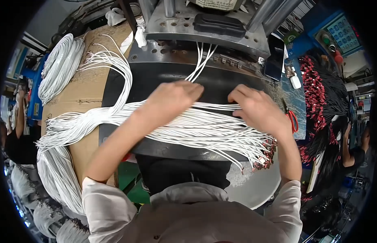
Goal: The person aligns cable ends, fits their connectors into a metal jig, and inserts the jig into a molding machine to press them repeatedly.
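Note:
A wide bundle of white cables (184, 127) lies across a black work surface in front of me, its reddish-brown ends fanned out at the right. My left hand (174, 97) is closed at the bundle's far side, its fingers curled by a few white cables (196, 73) that run up into the press; the hand hides its exact grip. To the right, my right hand (255, 107) bends its fingers and thumb around several white cables at the bundle's far edge. The metal press (204, 32) stands just beyond both hands.
Coiled white cables (62, 67) rest on cardboard (93, 87) at the left. Red-handled scissors (293, 120) lie beside my right forearm. Black cables with red ends (318, 97) hang at the far right, below a blue control panel (338, 34). A pale round basin (257, 188) sits below the surface.

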A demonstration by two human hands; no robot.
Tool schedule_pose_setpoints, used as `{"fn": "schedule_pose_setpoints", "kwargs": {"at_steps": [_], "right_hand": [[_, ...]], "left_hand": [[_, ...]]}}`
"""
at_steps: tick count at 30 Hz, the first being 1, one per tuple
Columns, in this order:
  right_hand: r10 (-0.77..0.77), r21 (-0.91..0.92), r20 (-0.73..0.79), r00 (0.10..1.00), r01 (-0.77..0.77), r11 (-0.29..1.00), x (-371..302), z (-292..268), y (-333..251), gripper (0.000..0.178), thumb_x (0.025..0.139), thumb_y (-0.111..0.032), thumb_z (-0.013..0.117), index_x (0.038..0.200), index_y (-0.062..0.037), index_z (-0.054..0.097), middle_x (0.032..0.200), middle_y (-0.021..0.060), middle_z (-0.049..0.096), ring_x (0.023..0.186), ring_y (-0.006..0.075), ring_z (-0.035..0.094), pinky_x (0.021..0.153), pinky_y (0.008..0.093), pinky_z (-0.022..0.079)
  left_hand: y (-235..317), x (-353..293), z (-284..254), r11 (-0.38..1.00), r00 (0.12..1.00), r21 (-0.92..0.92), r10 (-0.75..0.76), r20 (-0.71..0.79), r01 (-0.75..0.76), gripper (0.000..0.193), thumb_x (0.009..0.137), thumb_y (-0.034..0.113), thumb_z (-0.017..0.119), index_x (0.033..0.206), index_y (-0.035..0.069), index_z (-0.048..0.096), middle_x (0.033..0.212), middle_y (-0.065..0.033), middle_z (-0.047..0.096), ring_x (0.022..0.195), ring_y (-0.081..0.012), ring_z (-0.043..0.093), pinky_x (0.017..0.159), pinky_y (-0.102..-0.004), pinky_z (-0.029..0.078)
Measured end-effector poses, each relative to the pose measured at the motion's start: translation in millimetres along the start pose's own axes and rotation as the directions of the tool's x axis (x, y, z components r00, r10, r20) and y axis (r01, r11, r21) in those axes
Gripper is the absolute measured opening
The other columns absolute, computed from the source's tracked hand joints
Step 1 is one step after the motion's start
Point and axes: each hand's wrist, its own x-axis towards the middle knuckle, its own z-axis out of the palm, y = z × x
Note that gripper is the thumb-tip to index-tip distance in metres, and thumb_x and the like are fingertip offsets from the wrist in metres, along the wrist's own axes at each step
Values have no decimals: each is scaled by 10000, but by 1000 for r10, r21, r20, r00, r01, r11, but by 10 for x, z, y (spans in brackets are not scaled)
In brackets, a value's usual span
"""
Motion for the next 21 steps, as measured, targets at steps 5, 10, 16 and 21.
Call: {"fn": "schedule_pose_setpoints", "kwargs": {"at_steps": [5, 10, 16, 21], "right_hand": [[44, -16, 126, 991, -42, 999, -77, -41, 407, 188, 809, -93, 701, 938, -8, 594, 956, 164, 630, 888, 377, 630, 772, 450, 497], [46, 7, 43, 998, -46, 999, -67, -85, 552, 173, 839, -133, 662, 922, 6, 601, 885, 163, 640, 867, 366, 639, 784, 441, 498], [29, 161, 89, 996, -44, 986, -33, -62, 727, 193, 870, -165, 661, 923, 14, 612, 874, 147, 654, 835, 341, 641, 754, 417, 499], [-47, 333, 28, 999, 35, 942, -19, 56, 658, 191, 949, -184, 641, 952, 5, 620, 820, 86, 655, 776, 231, 638, 693, 366, 489]], "left_hand": [[-447, -49, -198, 988, 988, -21, -152, -14, 151, 266, 841, 65, 628, 1096, -3, 661, 1096, -167, 684, 1033, -328, 664, 870, -388, 550], [21, -72, -223, 976, 991, -198, -75, 109, 95, 109, 871, 74, 650, 945, -6, 648, 961, -157, 662, 953, -344, 666, 792, -420, 561], [85, -114, -143, 983, 978, -82, -153, 141, 165, 134, 908, 101, 634, 974, -14, 653, 901, -149, 629, 861, -332, 659, 781, -419, 546], [64, -66, -424, 796, 927, -481, -357, 118, 368, 142, 928, 106, 622, 971, -27, 649, 783, -113, 594, 709, -200, 610, 647, -332, 498]]}}
